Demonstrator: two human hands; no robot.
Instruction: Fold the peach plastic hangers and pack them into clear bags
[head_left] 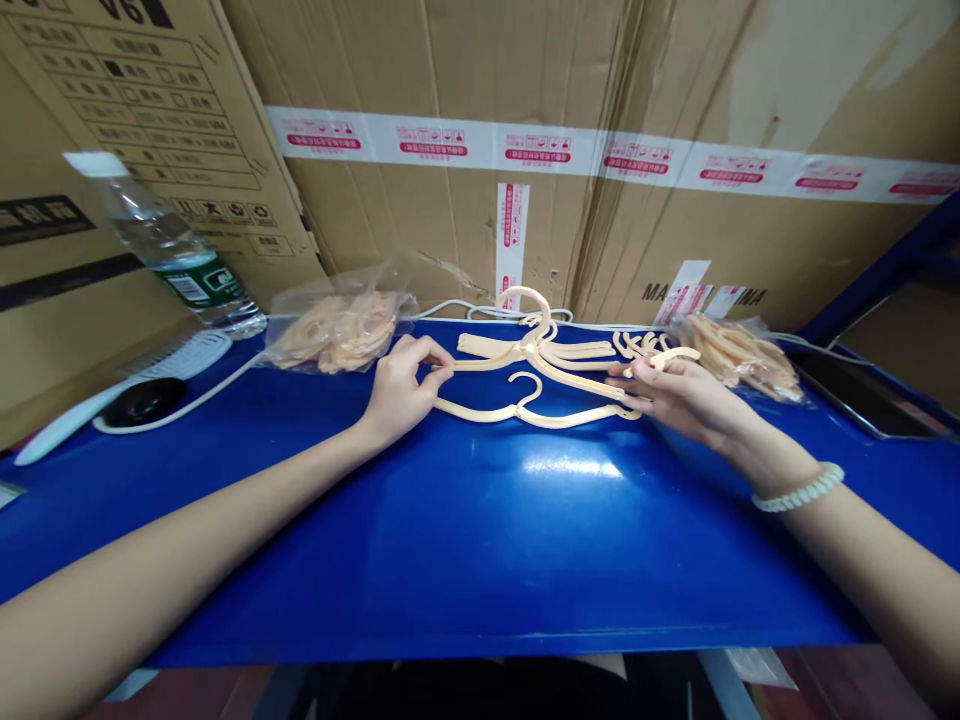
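Note:
A cream plastic clothes hanger [574,379] is held up at its two ends above the blue table, its hook pointing up. My left hand [405,388] pinches its left end between thumb and fingertips. At the other end, my right hand [686,398] grips the right tip. A small cream curved piece [677,355] also sits between the right thumb and fingers; whether it joins the hanger is unclear. In front lies a second cream hanger [570,418], hook away from me, its ends near both hands. Behind the held one, more hangers [487,346] lie stacked, partly hidden.
Cream pieces fill a clear bag [337,330] at left and another bag [739,355] at right. Small hook pieces [637,343] lie behind my right hand. A water bottle [176,255], brush [150,375], black mouse [144,402] and white cable stand left. Cardboard boxes [420,220] wall the back.

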